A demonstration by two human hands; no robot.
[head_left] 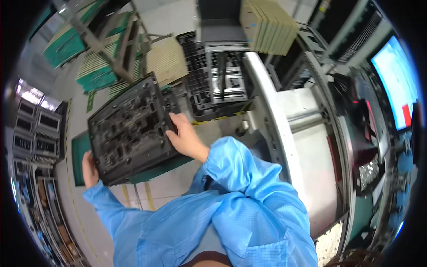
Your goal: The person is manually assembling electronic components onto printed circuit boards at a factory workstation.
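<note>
Between my two hands is a black rectangular tray-like fixture point(129, 129), tilted, its upper face full of recesses, small knobs and slots. My left hand point(90, 170) grips its lower left edge; the fingers are partly hidden along the side. On the opposite edge, my right hand point(186, 137) is closed round the rim, thumb and forefinger showing on the near face. Beneath the fixture lies a green surface point(80, 155), of which only the parts around it show. Both forearms wear light blue sleeves.
Behind the fixture stand green crates point(91, 75) and a stack of beige ribbed trays point(167, 60). A black grid pallet point(198, 75) lies beyond. To my right run a white metal rail point(271, 115) and a machine frame; a lit screen point(393, 82) is farther right. Racks point(38, 129) line the left.
</note>
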